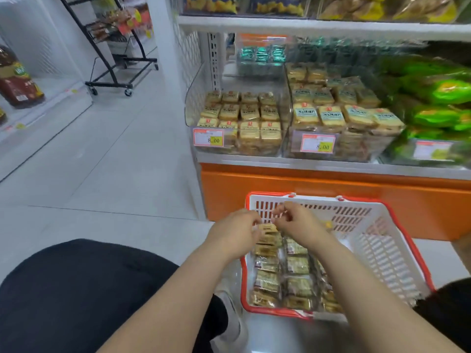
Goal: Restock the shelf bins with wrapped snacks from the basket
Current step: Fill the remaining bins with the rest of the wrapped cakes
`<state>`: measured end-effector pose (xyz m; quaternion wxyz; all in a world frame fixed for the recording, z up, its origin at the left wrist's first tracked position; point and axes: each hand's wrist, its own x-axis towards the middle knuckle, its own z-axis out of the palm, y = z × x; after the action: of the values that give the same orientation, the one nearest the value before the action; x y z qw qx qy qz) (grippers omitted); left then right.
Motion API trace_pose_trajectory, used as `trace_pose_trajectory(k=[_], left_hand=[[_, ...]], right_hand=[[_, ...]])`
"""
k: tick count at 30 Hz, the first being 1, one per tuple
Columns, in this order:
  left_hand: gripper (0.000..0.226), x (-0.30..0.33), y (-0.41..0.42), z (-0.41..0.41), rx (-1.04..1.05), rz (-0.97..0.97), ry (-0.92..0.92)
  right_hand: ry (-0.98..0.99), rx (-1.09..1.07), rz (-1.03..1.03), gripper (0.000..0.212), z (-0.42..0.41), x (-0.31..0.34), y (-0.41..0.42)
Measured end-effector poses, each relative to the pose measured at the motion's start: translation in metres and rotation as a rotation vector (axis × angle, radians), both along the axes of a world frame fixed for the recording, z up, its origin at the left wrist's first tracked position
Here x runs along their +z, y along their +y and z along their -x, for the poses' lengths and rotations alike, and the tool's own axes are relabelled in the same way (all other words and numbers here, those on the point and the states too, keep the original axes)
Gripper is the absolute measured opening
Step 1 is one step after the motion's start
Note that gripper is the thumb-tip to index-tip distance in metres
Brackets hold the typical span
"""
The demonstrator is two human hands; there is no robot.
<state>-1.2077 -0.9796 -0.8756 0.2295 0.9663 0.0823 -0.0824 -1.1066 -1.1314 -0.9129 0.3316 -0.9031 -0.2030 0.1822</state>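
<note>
A white basket with a red rim [397, 225] stands on the floor in front of the shelf. Several wrapped snacks [295, 266] lie in rows in its left half. My left hand [233, 231] and my right hand [299, 222] meet over the basket's far left corner, fingers curled. Between them they hold a small stack of tan wrapped snacks [267, 234], partly hidden by both hands. On the shelf above, a clear bin [192, 103] holds golden snack packs [242, 115]. The bin beside it [293, 146] holds blue-labelled packs [341, 115].
Green bags [438, 98] fill the bin at the right. An orange base panel [305, 189] runs below the shelf. A black wheeled rack [119, 72] stands across the tiled aisle, and bottles [17, 80] sit on a low shelf at the left. My dark-clothed knee [76, 289] is beside the basket.
</note>
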Motion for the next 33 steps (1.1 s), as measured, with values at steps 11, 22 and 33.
trace_pose_trajectory(k=[11, 22, 33], left_hand=[[0.028, -0.04, -0.038, 0.013, 0.105, 0.089, 0.065], [0.018, -0.065, -0.025, -0.018, 0.33, 0.26, 0.054], [0.024, -0.083, -0.02, -0.016, 0.36, 0.35, 0.113]], right_hand=[[0.075, 0.053, 0.437, 0.046, 0.011, -0.129, -0.042], [-0.11, 0.255, 0.53, 0.052, -0.022, -0.186, -0.009], [0.504, -0.324, -0.437, 0.015, -0.014, -0.118, -0.015]])
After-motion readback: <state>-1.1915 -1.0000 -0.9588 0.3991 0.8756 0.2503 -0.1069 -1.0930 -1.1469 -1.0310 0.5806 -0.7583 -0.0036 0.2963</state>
